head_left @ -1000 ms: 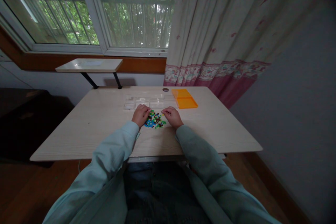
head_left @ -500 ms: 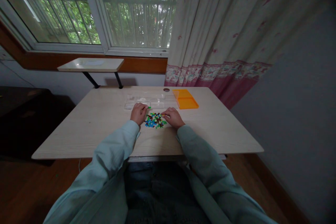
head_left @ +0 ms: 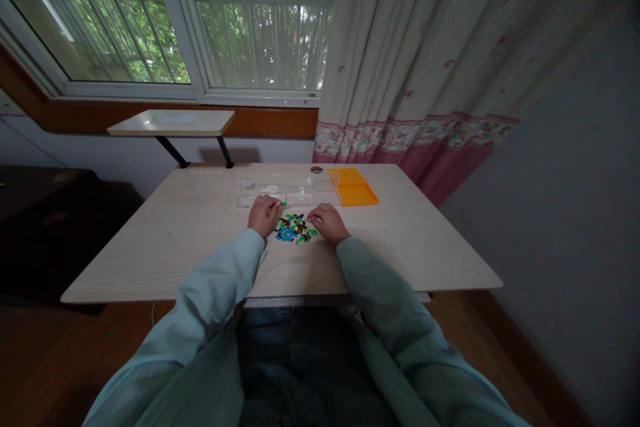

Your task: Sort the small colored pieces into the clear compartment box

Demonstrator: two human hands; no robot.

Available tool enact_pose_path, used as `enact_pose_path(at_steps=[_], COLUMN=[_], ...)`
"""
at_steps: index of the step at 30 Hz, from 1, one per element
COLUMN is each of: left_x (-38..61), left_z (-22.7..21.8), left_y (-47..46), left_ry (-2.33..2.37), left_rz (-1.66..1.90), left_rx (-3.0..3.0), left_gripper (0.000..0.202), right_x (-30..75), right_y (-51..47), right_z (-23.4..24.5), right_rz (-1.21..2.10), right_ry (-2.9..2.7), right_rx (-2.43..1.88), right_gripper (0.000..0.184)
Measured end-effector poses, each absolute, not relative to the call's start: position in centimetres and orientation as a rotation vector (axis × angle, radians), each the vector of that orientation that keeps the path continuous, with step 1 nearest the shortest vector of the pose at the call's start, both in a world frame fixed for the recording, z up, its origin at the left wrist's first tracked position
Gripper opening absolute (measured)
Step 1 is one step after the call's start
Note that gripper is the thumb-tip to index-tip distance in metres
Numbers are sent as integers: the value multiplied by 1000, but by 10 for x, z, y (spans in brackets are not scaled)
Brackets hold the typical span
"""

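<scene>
A small heap of tiny coloured pieces [head_left: 295, 228], blue, green, brown and dark, lies on the pale wooden table [head_left: 190, 233] between my hands. My left hand [head_left: 263, 214] is lifted just left of the heap, its fingers pinched on one green piece [head_left: 283, 203] held above the table. My right hand [head_left: 327, 221] rests at the heap's right edge, fingers curled together at the pieces; what they hold is too small to see. A clear compartment box [head_left: 287, 192] lies just beyond both hands, and its orange lid [head_left: 353, 188] lies open to the right.
A small white shelf [head_left: 170, 123] on black brackets juts from the wall under the window [head_left: 165, 20]. A patterned curtain [head_left: 425, 60] hangs at the right. A dark cabinet [head_left: 45, 227] stands to the left of the table.
My left hand has left the heap's left edge, risen toward the clear box, and now pinches a green piece. My right hand has barely moved.
</scene>
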State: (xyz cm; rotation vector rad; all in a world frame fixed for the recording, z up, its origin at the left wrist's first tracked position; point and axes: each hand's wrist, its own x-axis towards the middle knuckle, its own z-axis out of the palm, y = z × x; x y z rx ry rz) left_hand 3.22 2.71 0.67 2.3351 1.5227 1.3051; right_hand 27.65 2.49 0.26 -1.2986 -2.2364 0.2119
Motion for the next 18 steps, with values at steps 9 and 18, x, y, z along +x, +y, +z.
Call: enact_pose_path(at_steps=[9, 18], left_x=[26, -10], left_z=[9, 5], left_y=[29, 43], left_ry=[1662, 1998], left_rz=[1361, 1458], left_rx=[2295, 2100], left_gripper=[30, 24], right_x=[275, 275], right_y=[25, 25], right_z=[4, 2], right_rz=[217, 247], right_ry=[-2226, -2188], right_rx=[-1268, -1230], right_gripper=[7, 6])
